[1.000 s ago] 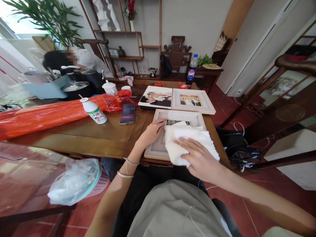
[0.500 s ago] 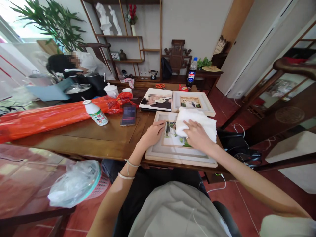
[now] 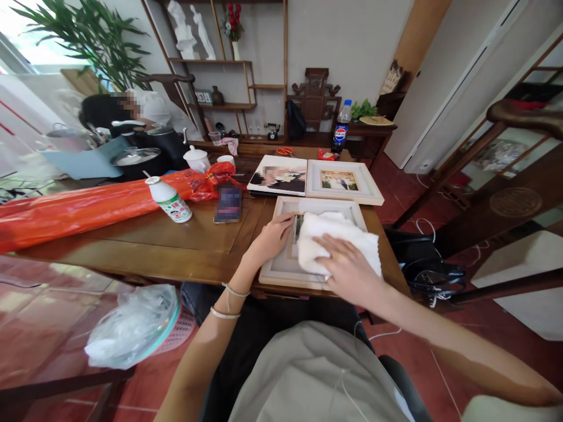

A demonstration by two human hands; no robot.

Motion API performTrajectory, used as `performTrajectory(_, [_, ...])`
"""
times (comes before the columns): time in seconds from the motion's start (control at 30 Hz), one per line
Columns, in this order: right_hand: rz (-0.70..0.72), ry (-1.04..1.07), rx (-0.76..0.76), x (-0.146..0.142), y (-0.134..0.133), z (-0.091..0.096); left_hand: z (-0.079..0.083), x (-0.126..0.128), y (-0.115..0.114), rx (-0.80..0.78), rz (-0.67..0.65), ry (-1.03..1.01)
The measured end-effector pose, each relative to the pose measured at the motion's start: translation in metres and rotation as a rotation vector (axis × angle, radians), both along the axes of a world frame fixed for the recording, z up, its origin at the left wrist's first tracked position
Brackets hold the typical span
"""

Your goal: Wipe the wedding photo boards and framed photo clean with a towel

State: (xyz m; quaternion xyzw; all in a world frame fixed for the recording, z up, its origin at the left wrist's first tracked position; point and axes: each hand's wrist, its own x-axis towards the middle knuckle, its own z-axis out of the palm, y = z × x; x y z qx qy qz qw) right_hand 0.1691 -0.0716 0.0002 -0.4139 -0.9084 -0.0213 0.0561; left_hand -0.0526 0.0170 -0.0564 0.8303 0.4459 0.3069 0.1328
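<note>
A white picture frame (image 3: 281, 271) lies flat at the near edge of the wooden table (image 3: 185, 240). My left hand (image 3: 270, 236) rests on its left border with fingers curled over the edge, holding it in place. My right hand (image 3: 347, 266) lies flat with fingers spread on a white cloth (image 3: 336, 237), pressing it onto the glass over the photo. The cloth hides most of the picture.
Two more framed photos (image 3: 341, 180) (image 3: 279, 174) lie behind. A phone (image 3: 228, 204), a small white bottle (image 3: 168, 199) and a long orange plastic bag (image 3: 88, 208) sit to the left. Another person (image 3: 118, 108) sits at the far left. A black bag (image 3: 422, 264) lies on the floor at right.
My right hand slid the cloth up to the frame's far right corner, then back down towards me over the photo. The left hand stayed on the frame's edge.
</note>
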Motion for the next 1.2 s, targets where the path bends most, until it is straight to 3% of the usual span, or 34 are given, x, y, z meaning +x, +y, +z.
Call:
performTrajectory(0.17, [-0.217,-0.113,0.205,0.033,0.072,-0.001,0.0,0.0,-0.001,-0.012,0.021,0.012])
performTrajectory(0.3, [-0.309,-0.132,0.241,0.035,0.092,-0.002,0.001,0.0,-0.001,-0.019,0.022,0.018])
performTrajectory(0.4, [-0.278,-0.192,0.187,0.016,0.07,-0.001,0.0,0.0,0.0,-0.013,0.022,0.02])
performTrajectory(0.63, [-0.05,-0.233,0.046,-0.047,-0.014,0.021,-0.007,0.0,0.004,-0.001,0.021,0.012])
performTrajectory(0.83, [0.031,-0.089,0.1,-0.076,-0.021,0.005,-0.015,-0.004,0.012,0.011,0.015,-0.01])
performTrajectory(1.0, [0.033,-0.155,0.101,-0.06,-0.026,0.005,-0.007,-0.002,0.005,-0.011,0.005,-0.015])
performTrajectory(1.2, [-0.03,-0.22,0.105,-0.008,-0.042,0.017,0.0,0.001,-0.002,-0.018,0.022,-0.012])
